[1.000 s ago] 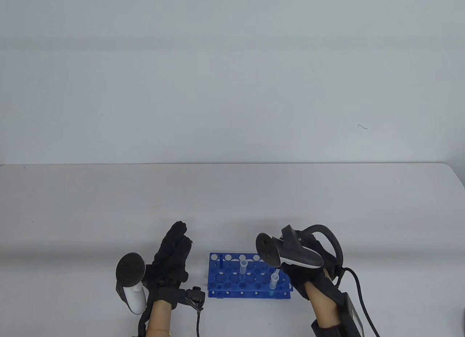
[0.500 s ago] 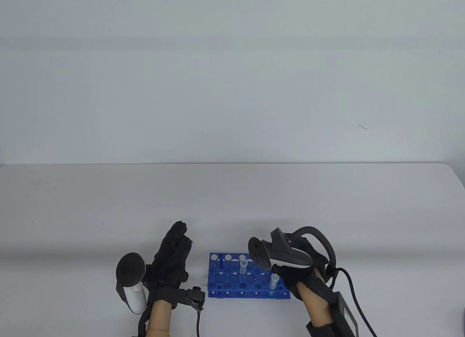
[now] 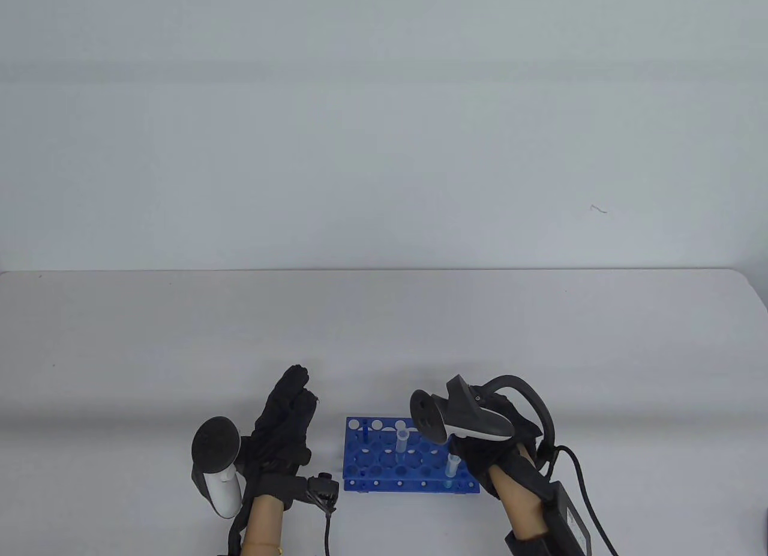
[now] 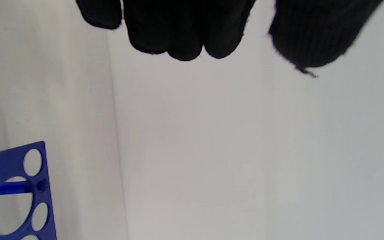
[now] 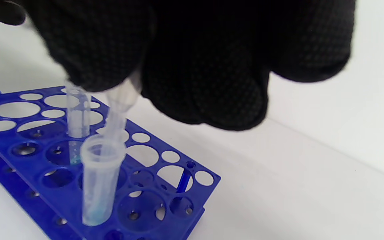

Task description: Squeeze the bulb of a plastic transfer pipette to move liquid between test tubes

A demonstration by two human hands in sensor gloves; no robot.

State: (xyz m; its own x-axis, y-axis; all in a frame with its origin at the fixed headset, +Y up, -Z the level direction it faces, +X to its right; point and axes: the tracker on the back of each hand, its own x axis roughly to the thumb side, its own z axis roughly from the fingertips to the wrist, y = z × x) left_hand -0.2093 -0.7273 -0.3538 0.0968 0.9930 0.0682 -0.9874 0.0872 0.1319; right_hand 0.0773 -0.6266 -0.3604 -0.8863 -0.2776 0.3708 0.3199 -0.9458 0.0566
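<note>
A blue tube rack [image 3: 372,460] stands near the table's front edge between my hands. Two clear test tubes stand in it: a far one [image 3: 402,441] and a near right one [image 3: 452,467]. In the right wrist view my right hand [image 5: 192,66] pinches a clear plastic pipette [image 5: 122,100], whose stem dips into the near tube [image 5: 99,173]. That tube has a little blue liquid at its bottom. The far tube [image 5: 77,115] stands behind it. My right hand [image 3: 487,455] sits over the rack's right end. My left hand [image 3: 287,413] rests left of the rack, fingers straight, holding nothing.
The rack's corner [image 4: 15,186] shows at the lower left of the left wrist view, below my left hand's fingertips [image 4: 178,36]. Black cables [image 3: 327,520] trail from both wrists toward the front edge. The white table [image 3: 384,328] stretches far behind the rack.
My right hand has shifted a little left over the rack's right end with the pipette, then held still. The left hand has not moved.
</note>
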